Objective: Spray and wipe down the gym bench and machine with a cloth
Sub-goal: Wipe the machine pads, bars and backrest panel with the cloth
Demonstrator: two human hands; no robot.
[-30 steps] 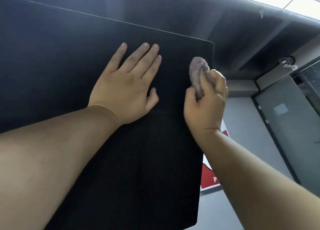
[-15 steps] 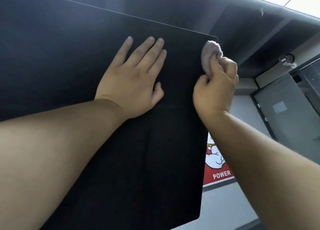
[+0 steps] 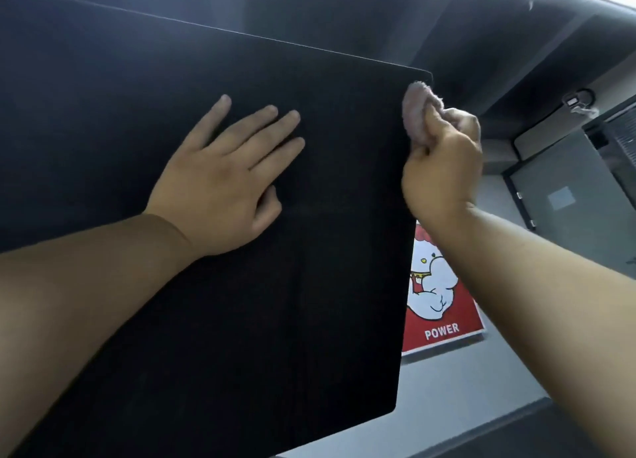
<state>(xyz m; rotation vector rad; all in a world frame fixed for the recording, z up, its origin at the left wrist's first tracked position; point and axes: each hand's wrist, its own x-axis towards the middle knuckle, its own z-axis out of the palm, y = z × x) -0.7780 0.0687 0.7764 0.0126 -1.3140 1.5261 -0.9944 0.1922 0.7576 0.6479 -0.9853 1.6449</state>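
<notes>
Head view. Large black panel [image 3: 241,337] fills most of the frame, matte surface, rounded corners on its right side. Left hand [image 3: 220,182] lies flat on the panel, near the middle of its upper half; fingers [image 3: 275,130] straight, spread a little, released, grasping nothing. Right hand [image 3: 442,168] sits at the panel's right edge, just below the top right corner; its fingers are curled around a bunched pinkish-grey cloth [image 3: 414,113]. Cloth sticks up out of the fist and touches the panel's right edge. Both forearms bare. Behind the panel, on a grey wall: red poster [image 3: 444,320] with a white cartoon figure and the word POWER. Grey door [image 3: 568,196] further right. Dark ceiling above.
</notes>
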